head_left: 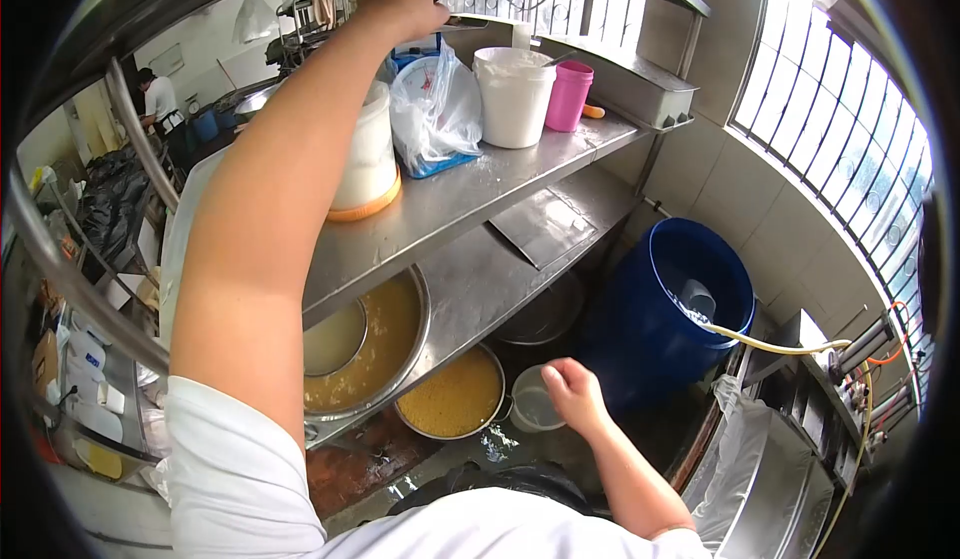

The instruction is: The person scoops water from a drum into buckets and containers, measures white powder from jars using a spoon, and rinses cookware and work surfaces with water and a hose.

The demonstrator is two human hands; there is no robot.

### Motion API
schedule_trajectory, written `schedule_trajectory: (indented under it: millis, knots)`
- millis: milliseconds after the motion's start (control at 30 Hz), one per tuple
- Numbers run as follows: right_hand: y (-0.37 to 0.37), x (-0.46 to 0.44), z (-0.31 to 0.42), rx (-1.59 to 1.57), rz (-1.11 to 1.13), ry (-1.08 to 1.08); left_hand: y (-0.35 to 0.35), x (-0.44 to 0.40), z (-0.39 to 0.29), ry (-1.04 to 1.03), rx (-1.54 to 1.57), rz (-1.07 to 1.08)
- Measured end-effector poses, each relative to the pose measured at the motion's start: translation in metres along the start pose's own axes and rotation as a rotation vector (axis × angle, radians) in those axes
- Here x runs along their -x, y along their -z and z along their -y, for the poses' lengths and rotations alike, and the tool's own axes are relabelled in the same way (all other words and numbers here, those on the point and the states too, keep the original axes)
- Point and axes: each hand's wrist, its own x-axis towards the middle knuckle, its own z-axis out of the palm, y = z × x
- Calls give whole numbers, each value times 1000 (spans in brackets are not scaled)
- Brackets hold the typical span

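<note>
High over the shelf, my left hand is closed round something dark, mostly hidden by the fingers. A thin flat metal edge shows beside it. Below that hand stand a white tub with an orange base, a dial scale partly covered by a clear plastic bag, a white bucket with a utensil in it, and a pink container. Low down, my right hand is a fist with the thumb on top, at the side of a translucent pitcher. It appears to grip the pitcher, though the handle is hidden.
On the lower level sits a large pan of yellowish liquid; a pot of yellow grain-like food stands beneath. At right are a blue barrel with a hose and a metal fryer-like unit. Another person stands far left.
</note>
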Motion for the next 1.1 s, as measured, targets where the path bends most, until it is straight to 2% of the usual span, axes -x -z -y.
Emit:
schedule_trajectory:
  millis: [33, 167, 233, 300, 367, 400, 467, 600, 667, 700, 767, 800, 867, 1000, 1100]
  knots:
    - [-1, -16, 12, -49, -23, 30, -5, -8, 3, 42, 34, 180]
    - [12, -91, 58, -166, -84, 276, -27, -22, 17, 25, 14, 252]
    - [30, -134, 84, -103, -201, 427, -27, -7, 19, 47, 22, 5]
    - [53, -175, 127, -42, -354, 565, -30, 18, 29, -62, 100, -256]
    - [78, -216, 176, -9, -501, 689, 11, 72, 8, -40, 240, -266]
    - [88, -237, 199, 3, -573, 730, 14, 97, 5, -35, 214, -349]
    - [100, -287, 233, -229, -668, 895, 17, 147, 4, -5, 186, -459]
    - [107, -343, 274, -233, -662, 887, 0, 223, 8, 137, 85, -517]
    - [103, -350, 283, -132, -594, 846, -22, 241, 17, 312, 122, -424]
    - [101, -353, 287, -78, -559, 826, -27, 242, 21, 319, 118, -429]
    - [97, -357, 293, -102, -551, 825, -35, 243, 24, 298, 353, -376]
    - [96, -359, 295, -127, -548, 815, -38, 241, 25, 305, 349, -379]
    - [97, -373, 297, -113, -542, 858, -42, 238, 25, 327, 529, -330]
    - [100, -376, 303, -139, -471, 854, -41, 236, 18, 411, 644, -332]
    - [105, -365, 309, -5, -354, 836, -40, 237, 16, 404, 668, -333]
